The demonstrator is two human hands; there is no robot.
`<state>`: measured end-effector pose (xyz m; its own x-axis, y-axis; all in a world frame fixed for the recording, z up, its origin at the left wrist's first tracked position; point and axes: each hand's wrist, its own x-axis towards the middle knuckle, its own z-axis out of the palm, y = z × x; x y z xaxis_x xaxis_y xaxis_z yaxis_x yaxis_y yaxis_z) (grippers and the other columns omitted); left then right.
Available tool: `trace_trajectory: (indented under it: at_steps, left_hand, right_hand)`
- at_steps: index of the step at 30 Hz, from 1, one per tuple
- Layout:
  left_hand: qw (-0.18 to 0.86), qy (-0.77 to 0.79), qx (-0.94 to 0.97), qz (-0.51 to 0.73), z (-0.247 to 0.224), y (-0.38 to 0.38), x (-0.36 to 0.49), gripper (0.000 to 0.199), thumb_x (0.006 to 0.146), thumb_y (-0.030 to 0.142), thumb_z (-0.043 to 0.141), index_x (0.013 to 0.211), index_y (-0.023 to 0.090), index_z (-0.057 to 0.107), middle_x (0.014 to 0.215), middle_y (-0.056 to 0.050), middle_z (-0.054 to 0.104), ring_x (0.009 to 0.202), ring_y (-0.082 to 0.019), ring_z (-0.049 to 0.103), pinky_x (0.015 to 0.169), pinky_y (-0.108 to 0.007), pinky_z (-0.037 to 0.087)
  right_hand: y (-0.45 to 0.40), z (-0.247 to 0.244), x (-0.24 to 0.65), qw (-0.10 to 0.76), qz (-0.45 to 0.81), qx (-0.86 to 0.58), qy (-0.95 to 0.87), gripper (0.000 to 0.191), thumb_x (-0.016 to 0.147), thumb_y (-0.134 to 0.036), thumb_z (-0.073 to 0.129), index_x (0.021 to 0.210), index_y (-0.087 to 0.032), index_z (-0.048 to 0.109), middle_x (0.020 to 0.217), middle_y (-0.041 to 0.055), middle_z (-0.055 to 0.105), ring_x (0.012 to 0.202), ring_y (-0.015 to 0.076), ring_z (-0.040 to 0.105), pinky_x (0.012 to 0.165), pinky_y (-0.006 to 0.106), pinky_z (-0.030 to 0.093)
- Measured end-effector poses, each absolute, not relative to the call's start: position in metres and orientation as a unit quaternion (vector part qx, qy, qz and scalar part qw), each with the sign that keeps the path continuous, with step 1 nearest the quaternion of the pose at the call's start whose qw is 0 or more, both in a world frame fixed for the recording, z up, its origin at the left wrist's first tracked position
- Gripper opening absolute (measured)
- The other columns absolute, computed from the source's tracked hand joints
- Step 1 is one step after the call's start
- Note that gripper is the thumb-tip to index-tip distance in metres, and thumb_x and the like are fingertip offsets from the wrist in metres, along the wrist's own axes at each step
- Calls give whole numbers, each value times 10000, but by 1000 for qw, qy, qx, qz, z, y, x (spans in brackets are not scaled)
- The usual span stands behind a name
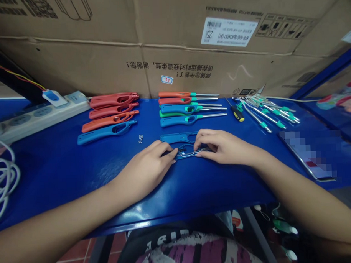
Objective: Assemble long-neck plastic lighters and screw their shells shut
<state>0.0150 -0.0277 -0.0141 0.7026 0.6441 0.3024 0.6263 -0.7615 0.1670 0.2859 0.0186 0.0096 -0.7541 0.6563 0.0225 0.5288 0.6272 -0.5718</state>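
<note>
At the middle of the blue table, my left hand [157,161] pinches the left end of an opened blue lighter casing half [189,154]. White wires and small dark parts lie inside it. My right hand [222,147] is closed over its right end, with fingertips on the wires and a thin metal rod; the fingers partly hide what they grip. Just behind lies the matching blue casing half [175,138], its hollow side up, touching or very near my right fingers. A small pile of screws [140,138] sits left of it.
Red, orange and blue lighter casings [110,130] lie back left. Lighters with metal tubes [192,118] are stacked at the back centre. Right of them are a screwdriver [237,113], several wired tubes [267,113] and a phone [307,157]. A power strip [39,115] borders the left; cardboard [104,65] stands behind.
</note>
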Motion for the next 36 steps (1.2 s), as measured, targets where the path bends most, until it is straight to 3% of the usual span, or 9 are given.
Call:
trace_trajectory:
  at_steps: [6, 10, 14, 18, 23, 31, 36]
  left_hand:
    - [48, 351, 918, 179, -16, -28, 14, 341, 1027, 235, 493, 1307, 104, 637, 1082, -136, 649, 997, -267, 598, 872, -441, 575]
    - [96, 340, 916, 190, -17, -28, 16, 368, 1025, 183, 471, 1375, 141, 578, 1209, -139, 613, 1095, -261, 574, 949, -444, 549]
    - [121, 332, 917, 186, -17, -28, 17, 373, 1016, 131, 451, 1362, 174, 583, 1284, -134, 573, 1160, -262, 535, 995, -441, 521]
    - [112, 334, 920, 171, -17, -28, 16, 346, 1014, 128, 446, 1317, 168, 606, 1252, -139, 577, 1124, -267, 534, 974, -449, 520]
    - [112, 332, 922, 168, -17, -28, 16, 339, 1010, 119, 447, 1302, 169, 611, 1247, -133, 580, 1125, -265, 528, 960, -435, 524]
    - [85, 319, 931, 158, -14, -29, 14, 376, 998, 99, 444, 1311, 179, 636, 1262, -140, 584, 1114, -274, 534, 949, -458, 543]
    - [65, 312, 938, 139, -11, -28, 14, 404, 997, 105, 441, 1340, 205, 627, 1271, -138, 596, 1134, -282, 549, 944, -469, 553]
  right_hand:
    - [20, 9, 288, 124, 301, -321, -889, 62, 886, -191, 643, 946, -179, 645, 975, 15, 592, 631, 78, 443, 623, 231, 386]
    - [19, 15, 291, 98, 300, -286, -905, 177, 808, -127, 661, 974, -189, 652, 997, 11, 577, 666, 82, 464, 640, 227, 385]
    - [18, 14, 291, 105, 288, -278, -910, 70, 895, -245, 651, 930, -186, 644, 989, 22, 590, 721, 102, 502, 673, 242, 390]
    - [17, 7, 285, 119, 228, -308, -916, 210, 954, -364, 626, 849, -189, 575, 908, 11, 599, 764, 123, 529, 652, 247, 362]
    - [17, 2, 280, 129, 203, -329, -913, 162, 961, -336, 627, 908, -196, 564, 848, -11, 611, 697, 108, 526, 637, 237, 368]
    - [21, -2, 282, 147, 217, -306, -915, 62, 966, -210, 583, 946, -189, 639, 930, 18, 668, 791, 124, 591, 687, 245, 408]
    - [21, 0, 283, 158, 208, -293, -920, 86, 960, -220, 591, 950, -186, 669, 942, 34, 672, 800, 131, 602, 690, 252, 429]
